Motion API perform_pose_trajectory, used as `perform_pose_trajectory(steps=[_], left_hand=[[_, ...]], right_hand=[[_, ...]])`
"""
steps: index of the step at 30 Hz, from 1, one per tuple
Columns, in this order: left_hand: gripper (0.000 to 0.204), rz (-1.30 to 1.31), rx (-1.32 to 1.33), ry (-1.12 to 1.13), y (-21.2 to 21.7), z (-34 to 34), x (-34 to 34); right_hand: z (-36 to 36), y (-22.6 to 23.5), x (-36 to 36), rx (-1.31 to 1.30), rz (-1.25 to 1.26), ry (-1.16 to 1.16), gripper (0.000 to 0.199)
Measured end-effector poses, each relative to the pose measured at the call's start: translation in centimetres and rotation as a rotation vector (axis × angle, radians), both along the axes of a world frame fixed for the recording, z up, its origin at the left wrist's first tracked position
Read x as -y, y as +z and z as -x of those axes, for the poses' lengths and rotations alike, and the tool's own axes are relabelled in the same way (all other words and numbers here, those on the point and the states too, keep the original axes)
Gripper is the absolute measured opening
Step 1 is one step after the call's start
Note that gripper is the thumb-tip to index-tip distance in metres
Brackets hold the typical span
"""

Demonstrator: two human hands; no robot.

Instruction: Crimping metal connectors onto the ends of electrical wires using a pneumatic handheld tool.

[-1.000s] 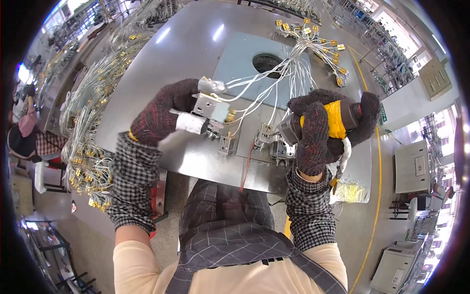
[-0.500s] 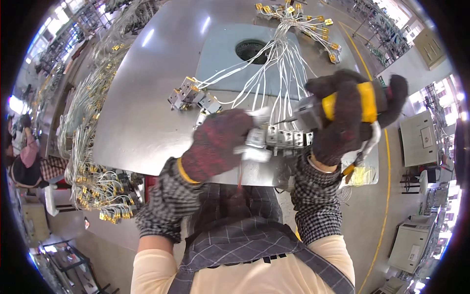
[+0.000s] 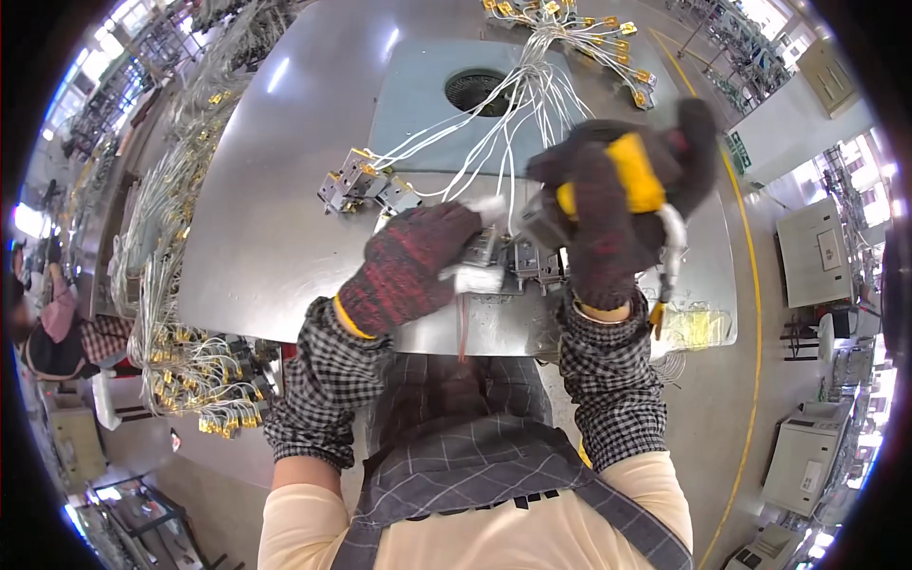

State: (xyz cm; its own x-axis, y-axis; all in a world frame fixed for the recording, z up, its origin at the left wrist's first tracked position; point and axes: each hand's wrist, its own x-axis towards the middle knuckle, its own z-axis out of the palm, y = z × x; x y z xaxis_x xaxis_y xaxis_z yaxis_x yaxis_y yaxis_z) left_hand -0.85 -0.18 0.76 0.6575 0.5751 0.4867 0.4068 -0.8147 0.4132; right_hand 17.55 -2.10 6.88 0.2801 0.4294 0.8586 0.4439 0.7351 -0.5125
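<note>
My left hand [image 3: 408, 261], in a dark red knitted glove with white-covered fingertips, is closed on a small metal block [image 3: 483, 249] in a row at the table's front. My right hand [image 3: 600, 223], gloved too, grips a black and yellow power screwdriver [image 3: 635, 173]. The tool's dark front end points left, over the row of metal blocks [image 3: 538, 262]. Its tip is hidden or too blurred to tell whether it touches a block. White wires [image 3: 543, 90] run from the blocks to the table's far side.
A bundle of brass-coloured wire ends [image 3: 627, 71] lies at the far right of the metal table [image 3: 256, 209]. More metal blocks [image 3: 353, 180] sit left of centre. Wire harnesses [image 3: 176, 247] hang at the left, where a person [image 3: 57, 332] sits. Cabinets [image 3: 815, 252] stand right.
My right hand has moved left with the power screwdriver, closer to my left hand. My left hand stays at the metal blocks. The whole view has shifted slightly.
</note>
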Motion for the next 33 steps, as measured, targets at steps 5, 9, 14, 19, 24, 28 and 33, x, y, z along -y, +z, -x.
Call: perform_pose_trajectory(steps=[5,9,14,19,24,28,33], left_hand=[[0.058,0.305,0.138,-0.062,0.0,1.2,-0.6],[0.067,0.262,0.115,0.001,0.2,0.7,-0.5],[0.052,0.088,-0.072,0.059,0.1,-0.7,-1.1],[0.053,0.161,-0.218,0.080,0.2,-1.2,-1.2],[0.058,0.270,-0.241,0.124,0.9,-1.1,-0.2],[0.059,-0.175,-0.218,0.273,1.1,0.7,2.7],[0.058,-0.059,-0.275,0.255,0.5,3.8,2.4]], right_hand=[[-1.8,-0.4,0.1,0.062,0.359,0.254,0.067],[-0.1,1.0,0.4,-0.206,0.291,0.208,0.060],[-1.4,-0.6,-0.9,-0.396,0.010,0.500,0.058],[-0.5,-0.7,-0.7,-0.217,-0.105,0.426,0.062],[-0.5,-0.9,-0.3,-0.140,-0.013,0.334,0.059],[-0.9,-1.2,-0.1,-0.217,0.080,0.411,0.051],[-1.2,-1.0,0.0,-0.324,0.216,0.521,0.045]])
